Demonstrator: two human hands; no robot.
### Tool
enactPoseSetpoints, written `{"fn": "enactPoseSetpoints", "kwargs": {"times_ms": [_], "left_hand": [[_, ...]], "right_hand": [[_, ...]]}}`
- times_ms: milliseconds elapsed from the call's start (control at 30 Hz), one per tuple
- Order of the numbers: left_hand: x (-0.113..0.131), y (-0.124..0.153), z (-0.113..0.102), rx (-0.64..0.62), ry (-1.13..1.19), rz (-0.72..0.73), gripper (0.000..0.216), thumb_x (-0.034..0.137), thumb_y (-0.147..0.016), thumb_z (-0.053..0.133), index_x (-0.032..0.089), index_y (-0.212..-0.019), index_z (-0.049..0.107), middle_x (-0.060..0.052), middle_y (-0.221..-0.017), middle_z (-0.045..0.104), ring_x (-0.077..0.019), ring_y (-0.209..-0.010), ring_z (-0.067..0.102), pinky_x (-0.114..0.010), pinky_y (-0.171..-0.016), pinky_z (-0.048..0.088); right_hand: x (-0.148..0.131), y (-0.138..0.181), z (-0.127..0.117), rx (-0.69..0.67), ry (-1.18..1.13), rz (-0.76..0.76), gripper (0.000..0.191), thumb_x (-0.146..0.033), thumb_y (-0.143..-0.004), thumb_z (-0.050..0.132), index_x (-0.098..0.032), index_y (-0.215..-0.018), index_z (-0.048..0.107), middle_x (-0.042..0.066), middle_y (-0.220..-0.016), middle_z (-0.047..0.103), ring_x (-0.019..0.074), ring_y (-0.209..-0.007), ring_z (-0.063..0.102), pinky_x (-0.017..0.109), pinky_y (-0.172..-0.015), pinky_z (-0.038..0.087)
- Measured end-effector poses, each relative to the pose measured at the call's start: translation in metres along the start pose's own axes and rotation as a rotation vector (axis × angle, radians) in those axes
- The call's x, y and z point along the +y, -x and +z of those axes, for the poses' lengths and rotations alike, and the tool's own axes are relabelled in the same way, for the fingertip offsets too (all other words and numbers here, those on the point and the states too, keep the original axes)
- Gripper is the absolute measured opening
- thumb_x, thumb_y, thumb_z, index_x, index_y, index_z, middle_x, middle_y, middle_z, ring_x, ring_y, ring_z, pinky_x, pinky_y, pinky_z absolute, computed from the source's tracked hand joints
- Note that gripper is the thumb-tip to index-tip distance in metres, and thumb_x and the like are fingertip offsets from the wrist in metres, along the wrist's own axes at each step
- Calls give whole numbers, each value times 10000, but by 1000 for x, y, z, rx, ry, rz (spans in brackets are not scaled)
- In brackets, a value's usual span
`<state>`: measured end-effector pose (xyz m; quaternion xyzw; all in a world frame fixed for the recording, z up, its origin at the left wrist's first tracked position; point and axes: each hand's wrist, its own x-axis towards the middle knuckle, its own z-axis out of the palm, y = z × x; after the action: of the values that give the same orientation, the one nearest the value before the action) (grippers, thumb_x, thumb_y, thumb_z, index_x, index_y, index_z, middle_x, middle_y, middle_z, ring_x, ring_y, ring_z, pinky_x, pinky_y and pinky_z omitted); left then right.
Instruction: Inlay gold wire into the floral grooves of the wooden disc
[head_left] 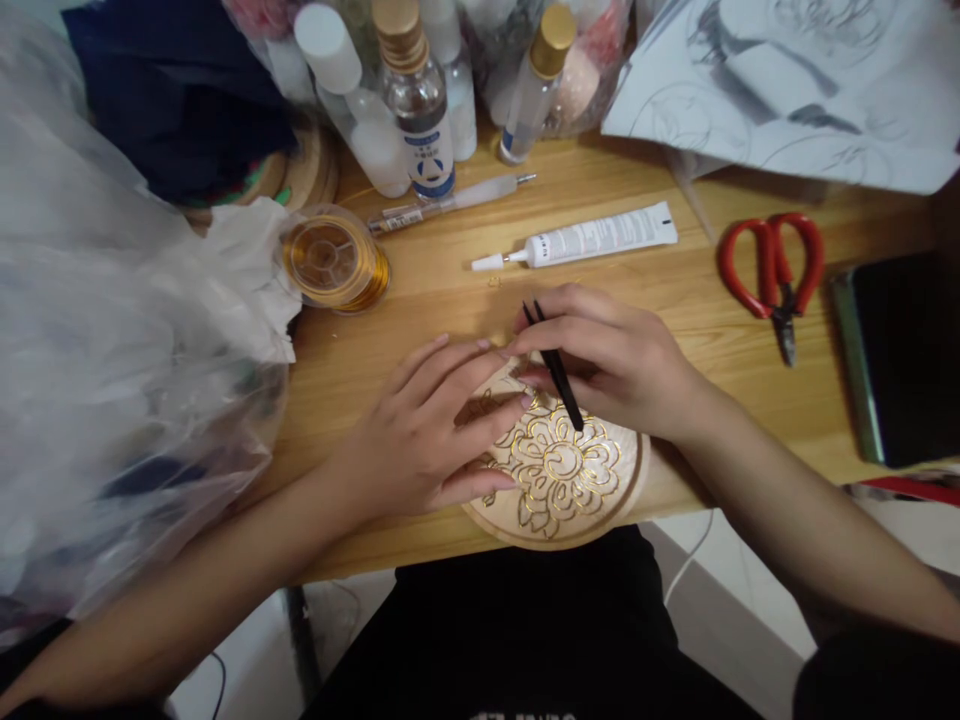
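A round wooden disc [636,490] lies at the table's front edge, with a flower pattern outlined in gold wire [562,462] on its face. My left hand [431,430] lies over the disc's left part, fingers spread. In my right hand [626,365] is a pair of black tweezers [559,375], its two slim prongs pointing to the back and its joined end over the disc. The fingertips of both hands come close together at the disc's far edge. Anything between them is too small to make out.
Behind my hands lie a white glue tube [604,237], a pen [457,200] and a spool of gold wire [337,260]. Several bottles [427,130] stand at the back. Red-handled cutters [772,270] and a dark phone [900,360] are on the right; plastic bags [112,380] crowd the left.
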<state>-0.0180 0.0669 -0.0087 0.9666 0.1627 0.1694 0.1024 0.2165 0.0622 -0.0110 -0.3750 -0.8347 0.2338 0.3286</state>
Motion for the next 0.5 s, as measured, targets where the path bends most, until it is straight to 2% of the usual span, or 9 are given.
{"fn": "enactPoseSetpoints", "kwargs": {"times_ms": [500], "left_hand": [[5, -2, -5, -59, -91, 6, 591, 624, -872, 506, 153, -1225, 557, -204, -1357, 500, -362, -1281, 464, -545, -1046, 400]], "right_hand": [[0, -1, 1, 2, -24, 13, 129, -193, -899, 579, -164, -1015, 628, 97, -1057, 626, 165, -1003, 613, 298, -821, 516]]}}
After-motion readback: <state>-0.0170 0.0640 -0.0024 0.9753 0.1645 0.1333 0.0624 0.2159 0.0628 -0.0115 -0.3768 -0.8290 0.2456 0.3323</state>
